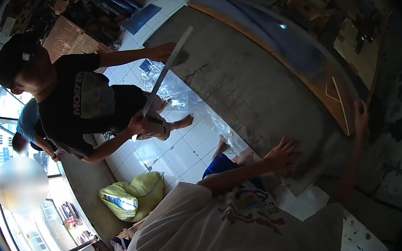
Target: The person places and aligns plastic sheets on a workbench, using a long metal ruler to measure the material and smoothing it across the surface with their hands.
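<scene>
A large dark grey sheet [244, 72] with a curved far edge spreads across the work surface. My left hand [283, 156] lies on its near part with fingers spread, holding nothing. Along the sheet's curved edge runs a long curved panel [296, 52], brown at the rim and blue and smeared by motion further in. At the near corner of this panel my right hand [360, 116] grips the edge, fingers bent around it. A thin pale L-shaped strip [339, 98] shows on the panel near that hand. The underside of the right hand's grip is hidden.
Across the sheet a co-worker in a black shirt [85, 93] holds a long flat metal strip [168, 70] in both hands. Clear plastic film [210, 119] hangs along the sheet's edge. A yellow-green sack [137, 196] lies by the low wall. Another person [29, 124] is near the window.
</scene>
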{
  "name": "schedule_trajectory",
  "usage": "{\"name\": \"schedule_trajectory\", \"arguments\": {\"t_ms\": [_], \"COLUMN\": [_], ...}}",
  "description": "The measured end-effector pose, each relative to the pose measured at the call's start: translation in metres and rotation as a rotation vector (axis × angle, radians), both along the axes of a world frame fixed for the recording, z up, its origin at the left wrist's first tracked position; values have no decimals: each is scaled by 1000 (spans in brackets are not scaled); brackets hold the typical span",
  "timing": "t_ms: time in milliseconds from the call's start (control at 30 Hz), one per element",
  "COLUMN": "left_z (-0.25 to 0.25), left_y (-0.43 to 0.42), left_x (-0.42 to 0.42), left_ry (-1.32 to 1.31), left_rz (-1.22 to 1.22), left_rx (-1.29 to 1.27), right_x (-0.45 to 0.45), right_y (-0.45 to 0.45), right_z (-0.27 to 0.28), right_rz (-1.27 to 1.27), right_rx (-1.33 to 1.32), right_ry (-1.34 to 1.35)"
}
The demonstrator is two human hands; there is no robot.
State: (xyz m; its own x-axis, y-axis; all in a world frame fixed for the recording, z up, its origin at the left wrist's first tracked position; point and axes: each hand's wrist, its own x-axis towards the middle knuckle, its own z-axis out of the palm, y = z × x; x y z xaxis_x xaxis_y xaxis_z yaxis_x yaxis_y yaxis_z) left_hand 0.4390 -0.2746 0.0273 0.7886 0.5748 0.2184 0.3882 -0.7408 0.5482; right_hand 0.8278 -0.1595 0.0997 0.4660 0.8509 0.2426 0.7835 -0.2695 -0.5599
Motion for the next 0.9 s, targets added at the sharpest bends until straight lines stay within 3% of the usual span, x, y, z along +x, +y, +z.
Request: {"name": "schedule_trajectory", "arguments": {"t_ms": [167, 233, 300, 367, 433, 500, 600, 700, 800, 900], "left_z": [-2, -3, 1, -14, -27, -9, 4, 11, 2, -10], "left_y": [27, 57, 104, 158, 207, 239, 257, 285, 323, 348], "left_x": [-17, -43, -83, -127, -163, -190, -216, -251, -296, -330], "left_ry": [-232, -420, -586, -1188, -1289, -1222, -662, -335, 34, 55], "left_rz": [99, 313, 548, 533, 783, 928, 1101, 1164, 1148, 1054], "left_rx": [-157, -279, -541, -1029, -1208, -1253, -594, -88, 227, 196], "right_x": [-54, -73, -81, -77, -82, -91, -74, -62, -29, -36], "right_y": [-92, -135, -175, -215, -245, -266, -290, -297, -303, -282], "right_z": [15, 17, 13, -10, -28, -34, -51, -59, -88, -81], "right_rz": [-111, -179, -152, -129, -164, -208, -231, -206, -139, -146], "right_rx": [-117, -244, -378, -468, -519, -556, -619, -616, -473, -581], "right_ry": [45, 66, -35, -69, -19, 46, 106, 138, 15, -150]}}
